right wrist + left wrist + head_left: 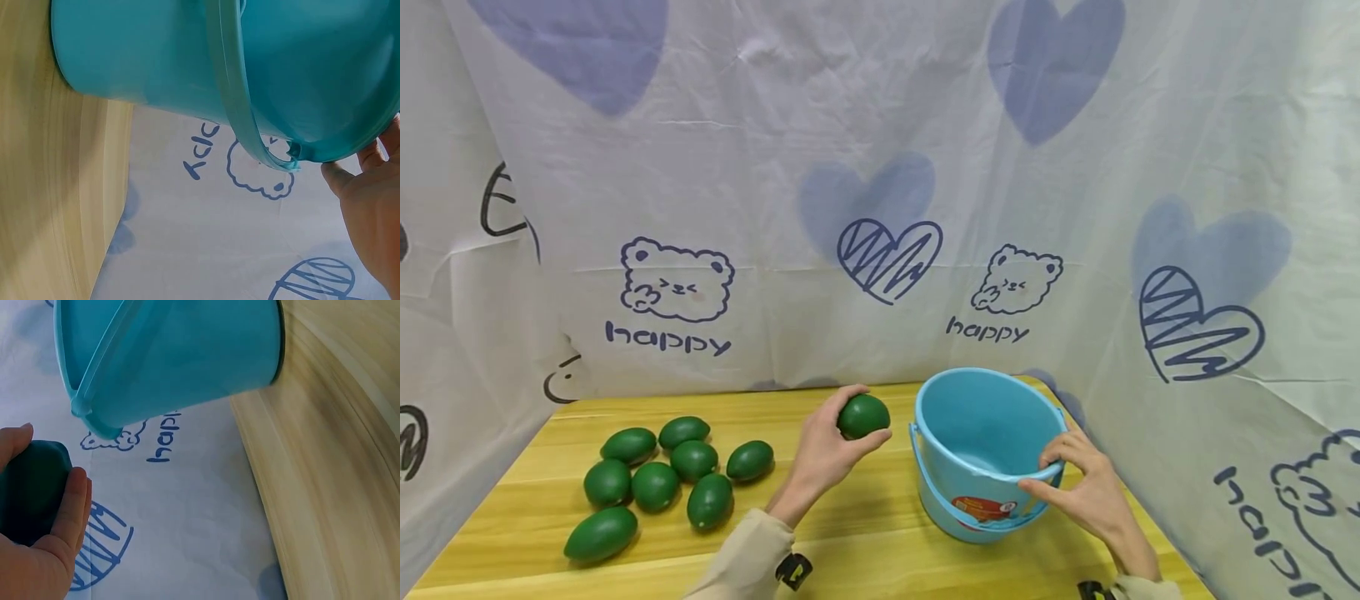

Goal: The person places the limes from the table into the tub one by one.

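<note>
My left hand [827, 450] holds a dark green oval fruit [863, 417] between thumb and fingers, raised above the table just left of a light blue bucket [936, 492]. In the left wrist view the same smooth fruit [37, 487] sits in the grip, apart from the bucket [206, 369]. My right hand [1093, 492] pinches the bucket's right front rim, thumb outside and fingers over the edge. The right wrist view shows that hand [375, 206] at the rim. The bucket stands upright, its handle [228, 69] hanging down the front. Its visible inner floor is bare.
Several more dark green fruits [655, 486] lie loosely grouped on the left of the wooden table [842, 550]. A white cloth [775, 192] printed with hearts and bears hangs behind and along both sides. The bucket stands near the table's right edge.
</note>
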{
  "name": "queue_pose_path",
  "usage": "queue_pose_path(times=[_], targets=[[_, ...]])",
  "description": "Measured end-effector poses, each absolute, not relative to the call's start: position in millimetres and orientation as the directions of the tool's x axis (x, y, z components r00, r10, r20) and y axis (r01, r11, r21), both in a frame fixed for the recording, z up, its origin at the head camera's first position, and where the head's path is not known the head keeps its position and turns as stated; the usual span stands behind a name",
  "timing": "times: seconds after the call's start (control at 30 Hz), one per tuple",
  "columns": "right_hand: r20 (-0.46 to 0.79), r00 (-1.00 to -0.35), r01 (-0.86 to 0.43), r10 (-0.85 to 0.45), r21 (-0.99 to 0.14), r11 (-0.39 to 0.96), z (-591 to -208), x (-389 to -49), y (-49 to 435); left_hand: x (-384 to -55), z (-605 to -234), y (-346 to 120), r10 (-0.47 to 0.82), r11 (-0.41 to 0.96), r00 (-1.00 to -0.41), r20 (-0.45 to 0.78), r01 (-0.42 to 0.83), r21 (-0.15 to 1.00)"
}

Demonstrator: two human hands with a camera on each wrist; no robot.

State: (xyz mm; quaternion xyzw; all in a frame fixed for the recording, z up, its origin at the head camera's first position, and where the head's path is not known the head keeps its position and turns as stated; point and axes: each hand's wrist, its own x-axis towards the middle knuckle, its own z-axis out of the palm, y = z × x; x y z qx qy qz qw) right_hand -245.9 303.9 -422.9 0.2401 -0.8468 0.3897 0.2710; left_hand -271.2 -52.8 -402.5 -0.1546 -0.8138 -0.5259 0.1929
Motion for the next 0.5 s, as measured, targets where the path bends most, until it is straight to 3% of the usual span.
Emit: queue_pose_path(times=[0.5], targets=[[0.622, -0.755, -0.600, -0.207, -0.526, 0.603, -404, -243, 300, -277, -382, -6, 0.145, 0.318, -0.827, 0.543, 0.559, 0.766]])
